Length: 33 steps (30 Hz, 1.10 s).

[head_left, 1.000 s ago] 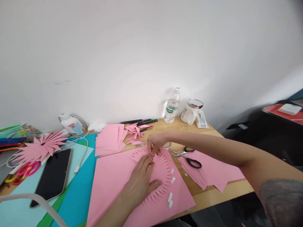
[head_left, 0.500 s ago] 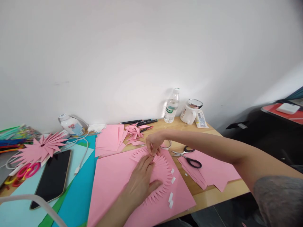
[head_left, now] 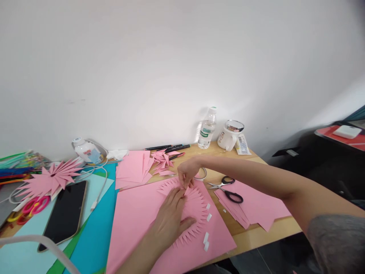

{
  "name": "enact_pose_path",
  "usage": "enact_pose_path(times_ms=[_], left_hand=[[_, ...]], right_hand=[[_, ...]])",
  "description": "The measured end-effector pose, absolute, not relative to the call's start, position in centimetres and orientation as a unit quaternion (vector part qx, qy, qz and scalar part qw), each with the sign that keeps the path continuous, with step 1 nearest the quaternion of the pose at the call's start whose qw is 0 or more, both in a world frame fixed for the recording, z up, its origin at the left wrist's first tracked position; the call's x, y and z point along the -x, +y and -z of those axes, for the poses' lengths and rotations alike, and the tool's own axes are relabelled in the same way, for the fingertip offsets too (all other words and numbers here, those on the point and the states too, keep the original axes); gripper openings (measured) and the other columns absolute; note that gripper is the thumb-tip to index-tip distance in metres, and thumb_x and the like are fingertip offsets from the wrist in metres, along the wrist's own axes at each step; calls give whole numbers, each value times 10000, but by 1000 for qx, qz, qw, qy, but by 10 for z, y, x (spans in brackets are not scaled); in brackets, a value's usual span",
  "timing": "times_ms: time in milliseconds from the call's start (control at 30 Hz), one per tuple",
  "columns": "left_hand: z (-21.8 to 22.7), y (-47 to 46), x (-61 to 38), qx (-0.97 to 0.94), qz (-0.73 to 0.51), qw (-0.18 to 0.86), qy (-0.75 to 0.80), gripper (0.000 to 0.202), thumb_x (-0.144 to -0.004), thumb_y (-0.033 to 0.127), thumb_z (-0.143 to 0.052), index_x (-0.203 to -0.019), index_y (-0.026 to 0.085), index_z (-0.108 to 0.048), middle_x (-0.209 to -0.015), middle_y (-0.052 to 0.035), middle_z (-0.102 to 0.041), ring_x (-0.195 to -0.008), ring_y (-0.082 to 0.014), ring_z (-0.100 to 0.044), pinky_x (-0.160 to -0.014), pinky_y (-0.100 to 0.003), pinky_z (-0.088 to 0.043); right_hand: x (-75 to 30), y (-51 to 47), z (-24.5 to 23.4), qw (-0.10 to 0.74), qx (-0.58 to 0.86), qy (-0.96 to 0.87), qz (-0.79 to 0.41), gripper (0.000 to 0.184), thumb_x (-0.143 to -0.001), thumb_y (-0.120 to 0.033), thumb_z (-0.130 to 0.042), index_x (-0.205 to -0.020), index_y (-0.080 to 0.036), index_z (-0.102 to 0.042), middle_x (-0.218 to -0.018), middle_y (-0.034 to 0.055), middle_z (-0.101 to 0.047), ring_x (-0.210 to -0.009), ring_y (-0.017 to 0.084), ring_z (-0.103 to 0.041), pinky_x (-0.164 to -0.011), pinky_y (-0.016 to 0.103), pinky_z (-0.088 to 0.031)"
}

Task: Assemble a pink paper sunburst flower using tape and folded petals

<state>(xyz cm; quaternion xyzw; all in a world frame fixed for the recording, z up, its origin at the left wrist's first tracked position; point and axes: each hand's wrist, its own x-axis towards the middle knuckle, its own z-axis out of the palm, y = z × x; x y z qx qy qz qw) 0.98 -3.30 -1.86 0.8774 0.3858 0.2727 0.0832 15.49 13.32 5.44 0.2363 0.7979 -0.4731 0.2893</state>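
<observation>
A round, spiky-edged pink paper piece (head_left: 196, 211) lies on a large pink sheet (head_left: 131, 220). My left hand (head_left: 171, 213) rests flat on it, fingers stretched toward its upper part and thumb out to the right. Just beyond those fingertips, my right hand (head_left: 188, 173) bends down with its fingers pinched at a pink paper point of the round piece. What exactly sits between the fingers is mostly hidden. Several small white pieces (head_left: 206, 238) lie along the right side of the sheet. Beside my right hand is a roll of clear tape (head_left: 201, 174).
Black-handled scissors (head_left: 228, 189) and pink sheets (head_left: 256, 203) lie to the right. Behind are folded pink pieces (head_left: 162, 161), pens (head_left: 168, 147), a water bottle (head_left: 207, 129) and a mug (head_left: 228, 137). A phone (head_left: 65, 213) and a pink paper fan (head_left: 53, 177) are at left.
My right hand has shifted very slightly, still pinching at the same spot. My left hand stays flat in place. The view has moved a touch.
</observation>
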Motion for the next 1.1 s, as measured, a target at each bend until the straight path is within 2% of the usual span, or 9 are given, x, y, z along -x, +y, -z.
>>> enact_pose_path(times_ms=[100, 200, 467, 567, 700, 900, 1100], left_hand=[[16, -33, -10, -876, -273, 91, 387, 474, -759, 361, -671, -1143, 129, -515, -1225, -188, -562, -1191, -345, -490, -949, -554, -452], [14, -33, -10, -873, -279, 96, 388, 481, -757, 365, -671, -1154, 149, -506, -1232, -179, -551, -1185, -341, -496, -941, -545, -459], [5, -33, -13, -869, -283, 127, 386, 422, -753, 329, -678, -1100, 155, -513, -1151, -162, -558, -1143, -314, -517, -907, -497, -486], [4, -33, -13, -869, -286, 127, 384, 436, -759, 347, -668, -1125, 176, -503, -1142, -142, -565, -1139, -312, -515, -916, -508, -473], [7, -33, -12, -868, -286, 124, 388, 431, -759, 345, -666, -1124, 182, -507, -1151, -139, -557, -1121, -311, -525, -892, -500, -488], [16, -31, -11, -877, -279, 99, 379, 495, -763, 377, -660, -1172, 150, -499, -1212, -163, -548, -1187, -330, -479, -955, -520, -448], [14, -32, -11, -872, -276, 111, 389, 459, -770, 370, -650, -1153, 159, -511, -1195, -154, -543, -1150, -313, -507, -921, -505, -478]], right_hand=[[-159, 130, -55, 261, -228, 836, 425, 218, -623, -178, -762, -840, -159, -744, -704, -19, -700, -670, 114, -634, -600, 185, -430], [-163, 125, -54, 225, -228, 869, 377, 226, -659, -87, -690, -862, -168, -745, -719, -23, -697, -689, 107, -606, -576, 177, -381], [-162, 115, -57, 203, -188, 906, 320, 157, -763, -170, -623, -881, -147, -723, -756, -17, -679, -671, 81, -530, -597, 169, -354], [-157, 114, -58, 217, -173, 911, 305, 130, -719, -169, -663, -835, -154, -720, -699, -34, -661, -641, 81, -519, -583, 173, -343], [-153, 112, -54, 219, -176, 920, 272, 168, -638, -83, -685, -780, -167, -716, -687, -38, -656, -631, 91, -532, -566, 184, -335], [-163, 100, -52, 166, -214, 938, 217, 175, -658, -93, -636, -783, -181, -722, -720, -9, -666, -648, 119, -533, -530, 210, -314], [-175, 80, -53, 100, -252, 951, 150, 174, -661, -123, -607, -784, -184, -715, -761, 13, -669, -669, 133, -544, -524, 227, -297]])
